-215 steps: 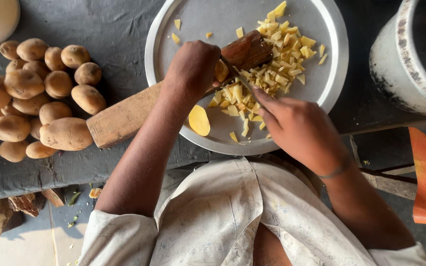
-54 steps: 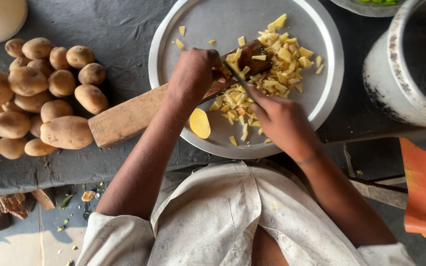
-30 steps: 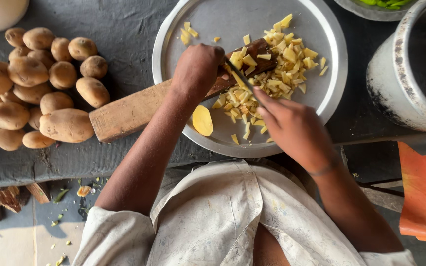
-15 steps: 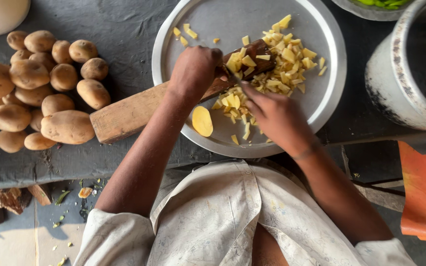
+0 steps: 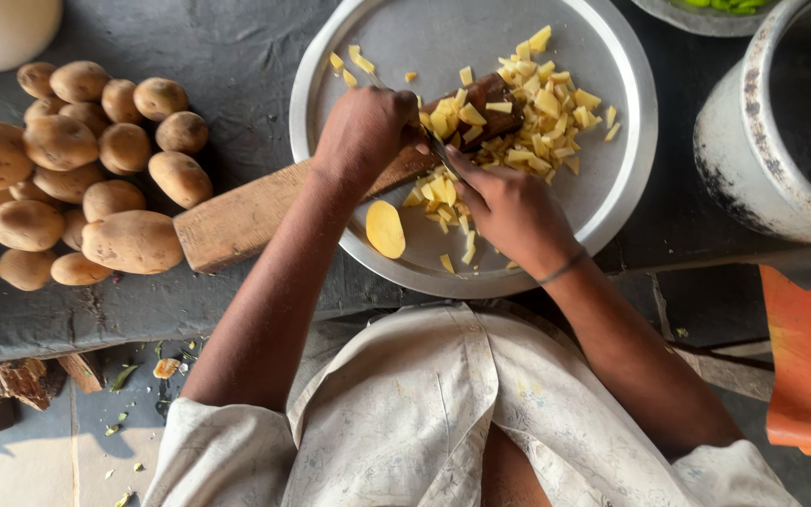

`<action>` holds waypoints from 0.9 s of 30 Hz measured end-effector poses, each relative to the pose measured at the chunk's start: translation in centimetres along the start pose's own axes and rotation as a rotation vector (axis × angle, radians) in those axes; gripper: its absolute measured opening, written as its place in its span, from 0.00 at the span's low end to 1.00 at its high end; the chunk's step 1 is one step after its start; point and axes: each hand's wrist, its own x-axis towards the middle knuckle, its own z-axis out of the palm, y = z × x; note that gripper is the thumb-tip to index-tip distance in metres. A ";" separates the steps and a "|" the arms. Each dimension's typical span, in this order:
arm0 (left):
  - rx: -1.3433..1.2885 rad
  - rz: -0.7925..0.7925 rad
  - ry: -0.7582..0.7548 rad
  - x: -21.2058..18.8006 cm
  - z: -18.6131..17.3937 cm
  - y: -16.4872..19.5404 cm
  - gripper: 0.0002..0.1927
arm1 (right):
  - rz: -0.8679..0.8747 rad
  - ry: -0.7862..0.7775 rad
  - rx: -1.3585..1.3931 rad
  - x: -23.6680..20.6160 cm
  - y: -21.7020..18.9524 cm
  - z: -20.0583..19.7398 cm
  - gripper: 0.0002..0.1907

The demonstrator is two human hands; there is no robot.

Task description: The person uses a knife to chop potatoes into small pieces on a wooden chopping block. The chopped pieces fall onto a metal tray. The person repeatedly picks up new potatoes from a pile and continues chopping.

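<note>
Potato pieces (image 5: 443, 188) sit on the wooden board (image 5: 255, 216) inside the round steel tray (image 5: 612, 197), between our two hands.

Head view, the only one:
- Left hand (image 5: 363, 136): grip closed over the potato on the board, fingers curled down, knuckles up. We can't see how much potato is left under it.
- Right hand (image 5: 509, 211): grip closed around a knife (image 5: 438, 150); only a sliver of blade shows between the hands, handle hidden in the palm.
- Diced potato (image 5: 537, 113) is heaped on the far end of the board and spills onto the tray. One flat peeled slice (image 5: 385, 228) lies on the tray just beside the board.
- Whole unpeeled potatoes (image 5: 77, 178) are piled on the dark tabletop (image 5: 237, 56), well apart from the tray. Large metal pot (image 5: 781, 131) stands at right.

Handling, our judgement: cut potato is firm but wet and starchy, so slippery; small and light. Best pinned from above with fingertips tucked back from the blade. Whole ones look dry-skinned, solid, easy to take by the middle.
</note>
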 end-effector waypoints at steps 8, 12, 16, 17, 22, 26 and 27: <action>-0.113 0.001 0.034 -0.6 0.2 -0.8 0.10 | 0.084 -0.065 -0.044 -3.9 -1.3 -4.5 0.24; -0.134 0.057 0.090 -0.6 0.2 -0.7 0.13 | 0.072 -0.074 -0.043 -3.5 -0.2 -3.0 0.23; -0.054 0.054 0.045 -0.9 0.1 -0.5 0.11 | 0.073 -0.096 0.103 -0.6 0.3 0.1 0.22; -0.079 0.052 0.052 -0.9 0.1 -0.5 0.11 | 0.078 -0.091 0.154 0.0 0.3 0.6 0.22; -0.134 0.071 0.107 -1.7 0.5 -0.7 0.10 | 0.130 -0.047 0.158 -0.1 0.6 -0.3 0.23; -0.097 0.054 0.155 -2.5 1.0 -1.1 0.05 | 0.043 0.034 -0.018 -3.7 0.2 -2.4 0.22; -0.126 0.033 0.151 -2.9 1.0 -1.2 0.06 | 0.068 -0.020 -0.046 -4.3 0.1 -2.5 0.23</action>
